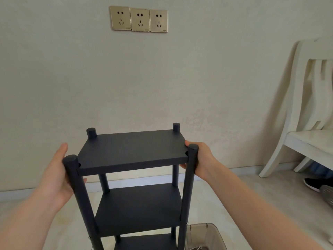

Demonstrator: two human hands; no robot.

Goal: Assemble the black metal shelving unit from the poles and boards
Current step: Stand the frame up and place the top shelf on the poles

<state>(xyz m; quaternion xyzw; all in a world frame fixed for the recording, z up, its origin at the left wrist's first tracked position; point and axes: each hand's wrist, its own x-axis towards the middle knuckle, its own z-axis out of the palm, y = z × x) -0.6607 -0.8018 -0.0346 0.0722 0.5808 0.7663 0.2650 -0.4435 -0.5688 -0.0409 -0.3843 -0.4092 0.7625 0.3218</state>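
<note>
The black metal shelving unit (133, 150) stands upright in front of me, with three boards visible between its round poles. The top board (133, 147) lies level just under the pole caps, and the middle board (140, 208) sits below it. My left hand (55, 175) holds the near left pole (79, 192) close to its top, thumb up along the outside. My right hand (201, 159) grips the near right pole (189, 177) at the top board's corner. The two far poles poke up behind the board.
A white wooden chair (304, 112) leans at the right against the pale wall. A translucent plastic bin (205, 237) with small hardware sits on the floor by the shelf's right foot. A black shoe (313, 184) lies under the chair. Three wall sockets (138, 19) are overhead.
</note>
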